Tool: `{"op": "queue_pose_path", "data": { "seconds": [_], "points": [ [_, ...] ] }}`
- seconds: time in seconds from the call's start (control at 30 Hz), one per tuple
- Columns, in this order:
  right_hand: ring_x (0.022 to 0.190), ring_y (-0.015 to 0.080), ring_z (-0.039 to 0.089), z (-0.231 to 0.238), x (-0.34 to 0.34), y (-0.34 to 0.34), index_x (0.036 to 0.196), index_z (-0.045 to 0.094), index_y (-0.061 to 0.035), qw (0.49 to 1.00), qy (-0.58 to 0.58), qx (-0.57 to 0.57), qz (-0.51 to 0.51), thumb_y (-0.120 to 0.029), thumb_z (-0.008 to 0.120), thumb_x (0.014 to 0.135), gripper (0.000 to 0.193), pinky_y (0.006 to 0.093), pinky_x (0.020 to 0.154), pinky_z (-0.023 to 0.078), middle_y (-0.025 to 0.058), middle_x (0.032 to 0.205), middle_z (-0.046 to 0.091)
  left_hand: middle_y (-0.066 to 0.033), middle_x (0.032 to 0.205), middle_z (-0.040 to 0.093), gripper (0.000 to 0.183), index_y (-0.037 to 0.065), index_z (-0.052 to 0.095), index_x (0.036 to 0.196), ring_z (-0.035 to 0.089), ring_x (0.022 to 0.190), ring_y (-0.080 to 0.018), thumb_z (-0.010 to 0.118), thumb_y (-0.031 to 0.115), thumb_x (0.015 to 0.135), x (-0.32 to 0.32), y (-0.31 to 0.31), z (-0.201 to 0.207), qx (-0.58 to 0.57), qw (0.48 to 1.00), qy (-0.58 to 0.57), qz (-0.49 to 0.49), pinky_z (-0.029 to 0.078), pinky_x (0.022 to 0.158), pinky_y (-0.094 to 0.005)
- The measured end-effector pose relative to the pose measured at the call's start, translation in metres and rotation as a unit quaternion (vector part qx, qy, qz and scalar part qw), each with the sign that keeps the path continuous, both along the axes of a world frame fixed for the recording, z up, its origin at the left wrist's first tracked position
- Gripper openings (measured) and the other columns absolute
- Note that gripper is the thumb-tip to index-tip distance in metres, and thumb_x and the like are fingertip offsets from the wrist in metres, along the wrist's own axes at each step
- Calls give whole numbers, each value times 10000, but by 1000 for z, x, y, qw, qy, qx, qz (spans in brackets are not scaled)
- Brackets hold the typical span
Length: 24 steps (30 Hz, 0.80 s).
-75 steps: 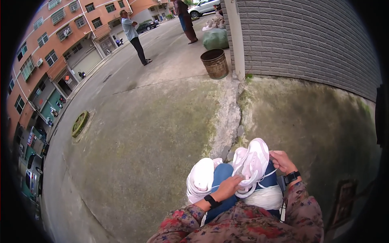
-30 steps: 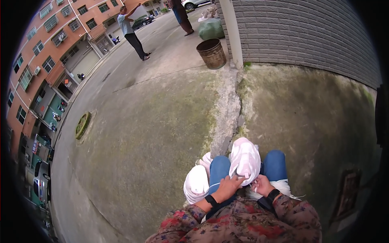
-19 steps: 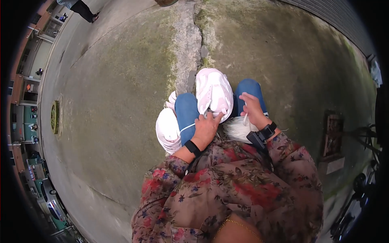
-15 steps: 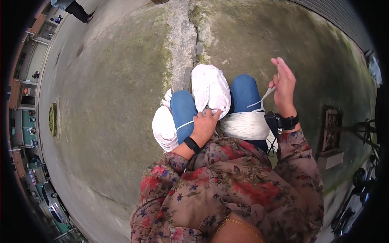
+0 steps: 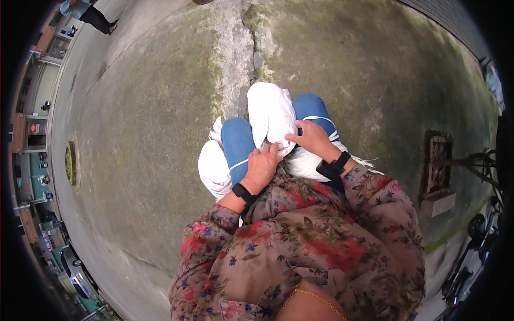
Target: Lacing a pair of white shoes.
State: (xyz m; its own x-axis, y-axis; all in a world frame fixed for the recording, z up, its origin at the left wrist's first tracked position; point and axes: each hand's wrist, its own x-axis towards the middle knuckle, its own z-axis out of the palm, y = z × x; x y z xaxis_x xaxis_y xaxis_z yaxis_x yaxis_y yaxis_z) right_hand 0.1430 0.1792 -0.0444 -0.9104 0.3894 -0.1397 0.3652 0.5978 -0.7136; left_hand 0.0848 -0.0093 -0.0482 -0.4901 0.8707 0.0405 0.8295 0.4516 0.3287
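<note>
White cloth bundle (image 5: 270,115) is laid across blue-jeaned knees (image 5: 238,144). Left hand (image 5: 261,167) is pressed on its near edge, fingers curled against cloth. Right hand (image 5: 313,140) is set beside it, fingers pinching the fabric. Mossy concrete ground (image 5: 160,123) lies below.

An outdoor spot in a town — a paved yard or street edge beside buildings. The ground is weathered concrete (image 5: 160,123), stained green with moss and split by a rough cracked seam (image 5: 241,59). A round drain cover (image 5: 70,162) sits in it. Multi-storey buildings (image 5: 35,134) and parked cars (image 5: 75,273) line the left rim — another person (image 5: 85,13) stands far off.
</note>
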Motion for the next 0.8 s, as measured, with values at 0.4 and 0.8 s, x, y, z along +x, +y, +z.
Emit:
{"op": "queue_pose_path", "data": {
  "seconds": [0.4,0.8],
  "points": [
    [689,338,567,-8,8,-14,798,610,-3,997,48,64,-2,-344,666,668,369,406,607,441,176,722,579,-31,789,483,167,88,510,867,447,797,-183,502,177,726,-21,28,20,-45,971,213,-95,340,637,-309],
    [658,345,557,1,-5,-16,760,584,8,997,43,64,20,-323,658,676,349,411,586,434,176,693,556,-96,949,516,214,65,485,913,494,814,-297,510,100,704,-34,-3,23,63,996,55,-3,455,624,-387]
  ]
}}
